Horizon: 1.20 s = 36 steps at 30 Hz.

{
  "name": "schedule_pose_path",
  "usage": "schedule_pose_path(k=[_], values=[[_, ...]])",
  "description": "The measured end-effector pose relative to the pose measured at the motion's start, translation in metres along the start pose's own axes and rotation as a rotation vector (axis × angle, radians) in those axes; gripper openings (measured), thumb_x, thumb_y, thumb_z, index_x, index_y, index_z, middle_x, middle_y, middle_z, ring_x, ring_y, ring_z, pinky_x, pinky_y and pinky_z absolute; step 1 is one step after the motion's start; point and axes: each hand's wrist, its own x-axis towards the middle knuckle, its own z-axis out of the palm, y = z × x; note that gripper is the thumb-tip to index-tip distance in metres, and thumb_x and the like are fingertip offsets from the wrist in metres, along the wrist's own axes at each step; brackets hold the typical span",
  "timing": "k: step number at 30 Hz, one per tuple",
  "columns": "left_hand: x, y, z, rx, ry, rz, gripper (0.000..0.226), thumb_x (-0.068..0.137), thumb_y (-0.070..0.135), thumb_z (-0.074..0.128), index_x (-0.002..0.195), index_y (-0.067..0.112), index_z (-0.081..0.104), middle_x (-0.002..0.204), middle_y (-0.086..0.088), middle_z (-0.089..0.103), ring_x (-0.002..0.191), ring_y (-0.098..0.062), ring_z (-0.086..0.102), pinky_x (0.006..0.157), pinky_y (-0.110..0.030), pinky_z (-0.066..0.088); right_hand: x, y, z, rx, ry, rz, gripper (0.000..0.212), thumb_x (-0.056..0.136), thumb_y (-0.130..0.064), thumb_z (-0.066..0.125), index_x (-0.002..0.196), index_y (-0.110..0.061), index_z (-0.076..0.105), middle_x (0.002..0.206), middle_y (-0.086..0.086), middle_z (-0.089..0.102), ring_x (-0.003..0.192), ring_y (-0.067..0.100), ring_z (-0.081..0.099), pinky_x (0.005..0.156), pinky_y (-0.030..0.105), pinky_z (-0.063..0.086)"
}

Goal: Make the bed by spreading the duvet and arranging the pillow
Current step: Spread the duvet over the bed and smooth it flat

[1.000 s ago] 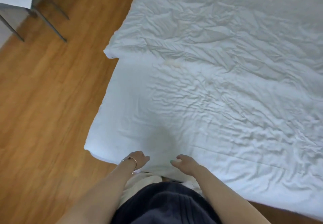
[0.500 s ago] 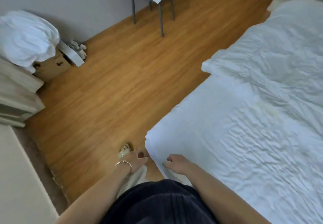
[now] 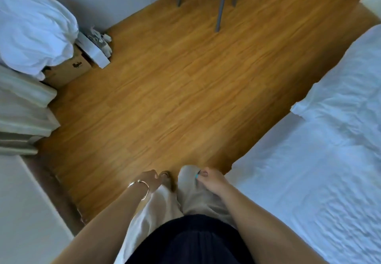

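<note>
- Viewed from the head camera, looking down at wooden floor [image 3: 165,90] beside the bed.
- Duvet [image 3: 340,107] spread white and wrinkled over the bed at right; near corner at frame right edge, well apart from both hands.
- White mattress sheet [image 3: 299,181] exposed below the duvet's edge, reaching to the bed's lower corner.
- Pillow [image 3: 31,28] lying bunched at upper left, atop a cardboard box [image 3: 66,69], against the wall; far from the bed.
- Left hand [image 3: 149,179] hanging in front of the body, fingers loosely curled, nothing held; thin bracelet [image 3: 142,187] at the wrist.
- Right hand [image 3: 210,181] also low, just beside the bed's corner, fingers loosely curled; holding nothing visible, though motion blur limited certainty.
- Pale trousers [image 3: 165,206] and dark top [image 3: 185,241] seen between the forearms.
- Grey chair legs [image 3: 220,6] standing at top centre on the floor.
- Stacked pale cushions or bedding [image 3: 22,115] at left edge; kind could not be told.
</note>
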Motion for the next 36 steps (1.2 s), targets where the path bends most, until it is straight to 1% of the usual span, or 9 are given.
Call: schedule_pose_path(k=[5,10,15,22,25,28,31,33,36], values=[[0.049,0.069,-0.075,0.076,-0.010,0.103,0.054,0.093,0.053,0.042,0.137,0.023,0.041,0.140,-0.001,0.050,0.125,-0.023,0.050,0.095,-0.030,0.041,0.049,-0.043,-0.074,-0.197,0.076,-0.030,0.054,0.093,-0.046,0.050,0.137,-0.016,0.046,0.133,0.006,0.053,0.120,0.026,0.051,0.097,0.039,0.045],[0.100,0.190,-0.185,0.175,0.014,0.194,0.061,0.092,0.058,0.037,0.144,0.026,0.034,0.143,0.002,0.045,0.129,-0.022,0.046,0.100,-0.037,0.042,0.114,-0.077,-0.208,-0.085,0.057,-0.034,0.066,0.093,-0.049,0.051,0.147,-0.013,0.035,0.149,0.009,0.038,0.134,0.029,0.038,0.107,0.039,0.036],[0.139,0.330,-0.296,0.352,0.081,0.290,0.056,0.093,0.054,0.039,0.140,0.025,0.039,0.142,0.002,0.046,0.128,-0.021,0.046,0.100,-0.035,0.042,0.155,-0.091,-0.374,0.046,0.198,-0.062,0.064,0.096,-0.050,0.049,0.147,-0.014,0.037,0.151,0.008,0.036,0.134,0.026,0.039,0.104,0.038,0.039],[0.186,0.531,-0.385,0.521,0.057,0.458,0.051,0.091,0.050,0.037,0.134,0.024,0.045,0.134,-0.001,0.051,0.117,-0.023,0.053,0.089,-0.036,0.047,0.210,-0.061,-0.535,0.235,0.211,0.092,0.066,0.096,-0.054,0.046,0.146,-0.012,0.037,0.150,0.007,0.037,0.132,0.025,0.043,0.100,0.033,0.039],[0.209,0.636,-0.426,0.498,0.065,0.509,0.050,0.088,0.050,0.031,0.125,0.023,0.052,0.118,0.000,0.058,0.095,-0.022,0.056,0.072,-0.033,0.042,0.238,-0.046,-0.617,0.328,0.271,0.135,0.064,0.097,-0.053,0.045,0.145,-0.012,0.037,0.148,0.008,0.041,0.129,0.025,0.046,0.099,0.033,0.040],[0.229,0.742,-0.456,0.567,0.072,0.602,0.046,0.091,0.051,0.036,0.123,0.022,0.052,0.117,0.001,0.058,0.080,-0.022,0.057,0.067,-0.031,0.045,0.244,-0.023,-0.692,0.352,0.321,0.208,0.059,0.098,-0.052,0.044,0.144,-0.016,0.038,0.137,0.009,0.053,0.116,0.023,0.056,0.096,0.034,0.046],[0.240,0.859,-0.472,0.676,0.035,0.714,0.046,0.091,0.052,0.038,0.120,0.018,0.052,0.114,-0.002,0.060,0.097,-0.024,0.060,0.076,-0.034,0.046,0.244,0.010,-0.758,0.395,0.360,0.312,0.063,0.095,-0.058,0.044,0.143,-0.018,0.040,0.130,0.005,0.056,0.110,0.022,0.058,0.093,0.038,0.050],[0.238,0.939,-0.477,0.775,0.037,0.797,0.045,0.091,0.050,0.036,0.116,0.015,0.053,0.105,-0.003,0.061,0.096,-0.025,0.060,0.073,-0.033,0.044,0.249,0.035,-0.803,0.489,0.401,0.393,0.067,0.093,-0.060,0.043,0.143,-0.016,0.041,0.126,0.006,0.058,0.112,0.024,0.057,0.092,0.039,0.050],[0.232,1.040,-0.467,0.915,0.025,0.881,0.048,0.091,0.050,0.038,0.123,0.018,0.053,0.116,-0.004,0.062,0.105,-0.026,0.059,0.082,-0.034,0.047,0.257,0.074,-0.860,0.657,0.492,0.472,0.074,0.089,-0.062,0.047,0.143,-0.012,0.040,0.133,0.010,0.053,0.116,0.028,0.055,0.095,0.042,0.049]])
